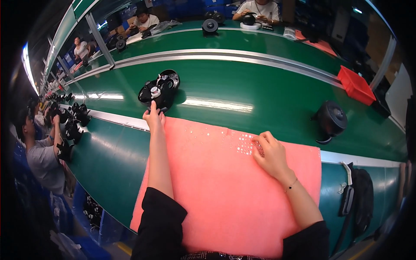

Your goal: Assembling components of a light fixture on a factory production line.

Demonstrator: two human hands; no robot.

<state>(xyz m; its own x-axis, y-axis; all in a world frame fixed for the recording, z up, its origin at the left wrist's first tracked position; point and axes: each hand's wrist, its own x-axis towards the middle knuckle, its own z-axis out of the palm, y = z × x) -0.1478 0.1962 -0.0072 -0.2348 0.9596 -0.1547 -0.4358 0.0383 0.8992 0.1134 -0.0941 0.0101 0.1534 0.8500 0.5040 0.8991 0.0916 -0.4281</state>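
My left hand [154, 117] grips the lower edge of a black rounded plastic housing [167, 93], tilted over the green surface, its open inside showing a white round part [155, 91]. On the pink foam mat [216, 190] before me lie rows of small shiny round pieces [244, 145], with a few loose ones farther left. Over the right end of these rows is my right hand [272, 155], its fingers curled and drawn together at the tips. Whatever may be between those fingertips is too small to make out.
A black rounded unit [331, 121] stands to the right on the green conveyor belt [208, 82]. Beyond it sits a red bin [356, 85]. A black cloth-like item [363, 199] lies at the right. Co-workers sit across the line, and another person [41, 147] works at left beside several black housings [73, 123].
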